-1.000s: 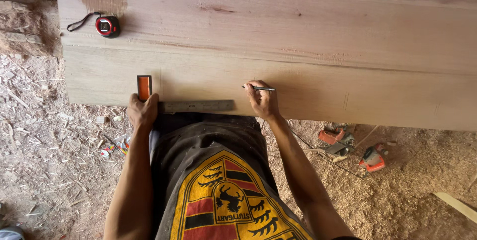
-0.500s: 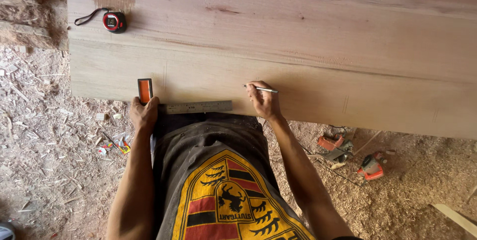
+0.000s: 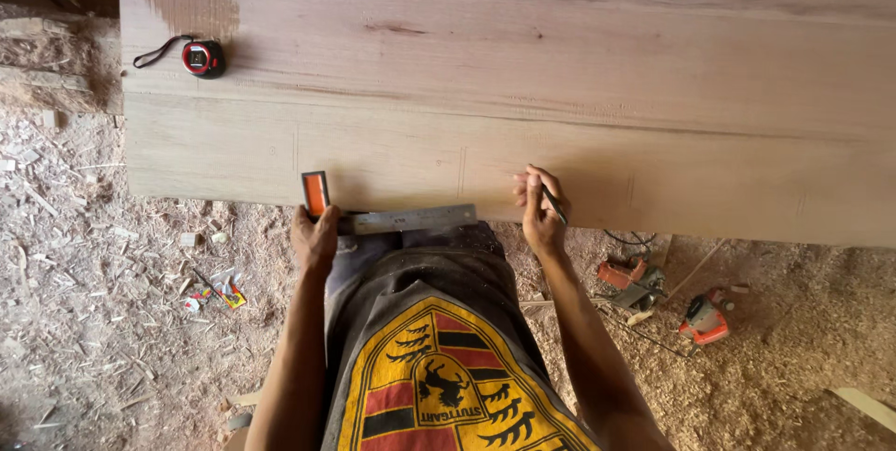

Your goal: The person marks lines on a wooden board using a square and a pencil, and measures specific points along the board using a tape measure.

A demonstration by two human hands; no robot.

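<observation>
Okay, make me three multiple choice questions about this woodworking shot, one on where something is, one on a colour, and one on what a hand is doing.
1. Where does the tape measure lie?
A. On the wide wooden board, near its left end
B. On the sawdust floor
C. In the right hand

2. What colour is the stock of the try square?
A. Blue
B. Orange
C. Green

3. What is the right hand doing?
A. Resting open and empty
B. Gripping a power tool
C. Holding a pencil at the board's near edge

Answers: 1 A, it sits on the board's upper left. 2 B, the stock above the left hand is orange. 3 C, the fingers close round a thin dark pencil.
</observation>
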